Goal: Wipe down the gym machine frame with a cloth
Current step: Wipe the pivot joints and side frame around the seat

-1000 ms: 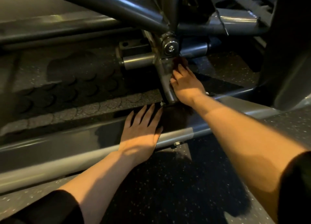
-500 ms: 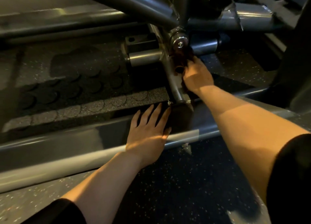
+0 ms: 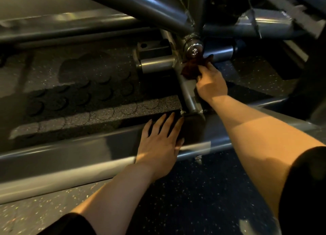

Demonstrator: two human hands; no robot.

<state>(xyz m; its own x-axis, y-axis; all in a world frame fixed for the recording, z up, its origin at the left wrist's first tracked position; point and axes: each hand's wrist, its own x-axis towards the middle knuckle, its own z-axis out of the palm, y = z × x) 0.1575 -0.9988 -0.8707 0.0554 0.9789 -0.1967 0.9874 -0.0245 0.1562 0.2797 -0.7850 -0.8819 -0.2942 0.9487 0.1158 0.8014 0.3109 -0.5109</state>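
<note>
Right hand (image 3: 210, 83): fingers bunched round the dark cloth (image 3: 192, 68), rubbing under the pivot bolt (image 3: 193, 48).
Left hand (image 3: 161, 143): fingers spread flat on the base rail (image 3: 70, 157), likely as a brace.

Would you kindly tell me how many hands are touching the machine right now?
2. The left hand rests flat on the low rail; the right hand holds the cloth against the post.

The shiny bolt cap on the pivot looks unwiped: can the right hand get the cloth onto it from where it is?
Probably yes. The right hand holds the cloth just below the bolt cap, nothing lies between them.
</note>
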